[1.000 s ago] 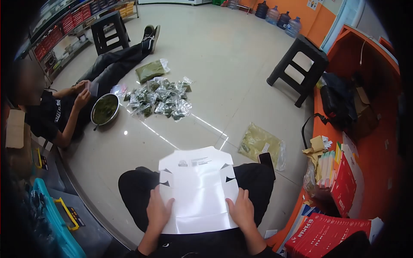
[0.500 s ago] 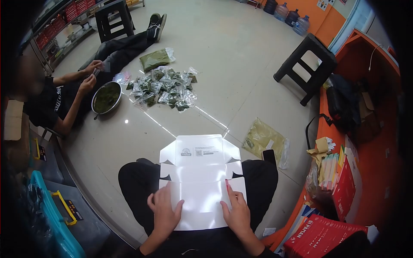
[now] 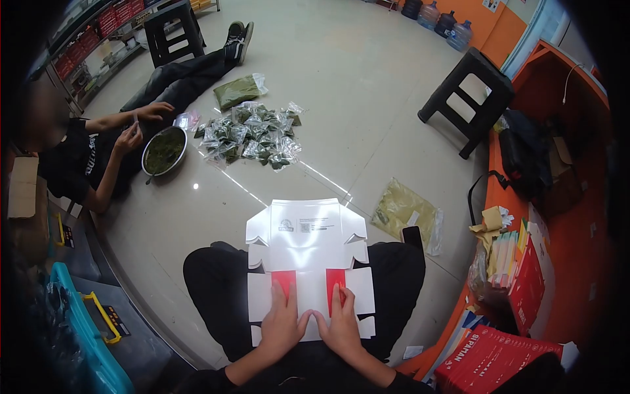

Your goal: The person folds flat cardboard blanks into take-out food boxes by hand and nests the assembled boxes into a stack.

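Observation:
A white cardboard box blank (image 3: 306,246) lies unfolded across my lap, with small printing on its far panel. Two narrow red flaps (image 3: 284,281) are turned inward over its near part, showing their coloured side. My left hand (image 3: 282,322) presses on the left flap with its fingers stretched out. On the right flap, the fingers of my right hand (image 3: 338,322) rest in the same way. Both thumbs point inward and almost meet at the middle of the card. My palms partly cover the near edge of the blank.
A co-worker (image 3: 98,144) sits at left beside a metal bowl (image 3: 164,151) of green filling. Small filled plastic packets (image 3: 249,134) are heaped ahead. A large bag (image 3: 400,209) and a phone (image 3: 412,238) lie right. A black stool (image 3: 466,98) and orange shelf (image 3: 505,197) stand further right.
The two red flaps have been folded inward. My hands have moved closer together, onto them. The far side tabs now stand bent up. The co-worker's hands have moved slightly apart.

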Demonstrator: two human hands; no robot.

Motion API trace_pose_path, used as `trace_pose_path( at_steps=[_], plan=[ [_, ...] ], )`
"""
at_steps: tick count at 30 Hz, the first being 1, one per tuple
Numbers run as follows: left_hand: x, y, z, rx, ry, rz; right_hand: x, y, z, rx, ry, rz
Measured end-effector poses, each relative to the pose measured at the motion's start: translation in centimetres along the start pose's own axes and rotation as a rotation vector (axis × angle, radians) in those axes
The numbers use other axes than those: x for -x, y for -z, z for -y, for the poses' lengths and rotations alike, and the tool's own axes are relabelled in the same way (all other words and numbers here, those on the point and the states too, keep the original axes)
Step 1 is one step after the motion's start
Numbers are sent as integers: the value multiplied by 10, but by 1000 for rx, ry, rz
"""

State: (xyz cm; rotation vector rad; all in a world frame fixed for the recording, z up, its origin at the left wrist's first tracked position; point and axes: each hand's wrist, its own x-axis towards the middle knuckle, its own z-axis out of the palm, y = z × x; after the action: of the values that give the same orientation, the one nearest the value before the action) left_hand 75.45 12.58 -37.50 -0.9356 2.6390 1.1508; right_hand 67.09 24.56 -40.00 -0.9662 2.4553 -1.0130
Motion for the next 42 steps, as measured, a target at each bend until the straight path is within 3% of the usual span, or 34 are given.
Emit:
trace_pose_path(
  at_steps=[2, 5, 18, 21, 23, 24, 28, 31, 33, 37, 39, 42],
  plan=[
    [-3, -31, 14, -405, -155, -180, 4, -9, -4, 138, 8, 27],
    [-7, -54, 13, -542, -59, -181, 6, -17, -12, 332, 35, 92],
    [-22, -68, 25, -593, 9, -163, 8, -20, -11, 634, -8, 315],
    [-27, -40, 28, -580, -171, -237, 11, -22, -11, 705, -10, 326],
    [-36, -15, 29, -211, -28, -84, 12, -25, -11, 712, -29, 331],
    [-38, -8, 35, -212, -26, -86, 12, -26, -12, 723, -51, 333],
    [-38, -8, 49, -240, -112, -82, 15, -27, -21, 650, -38, 281],
    [-28, -14, 54, -117, -96, -216, 13, -24, -19, 610, -26, 255],
    [-19, -16, 55, -122, -403, -487, 10, -21, -21, 571, 58, 123],
    [2, -35, 60, -14, -288, -452, -14, -5, -20, 378, -82, 211],
    [5, -36, 52, 6, -242, -481, -19, -4, -18, 161, -124, -120],
    [9, -24, 40, 35, -180, -485, -20, 0, -4, 139, -172, -77]
  ],
)
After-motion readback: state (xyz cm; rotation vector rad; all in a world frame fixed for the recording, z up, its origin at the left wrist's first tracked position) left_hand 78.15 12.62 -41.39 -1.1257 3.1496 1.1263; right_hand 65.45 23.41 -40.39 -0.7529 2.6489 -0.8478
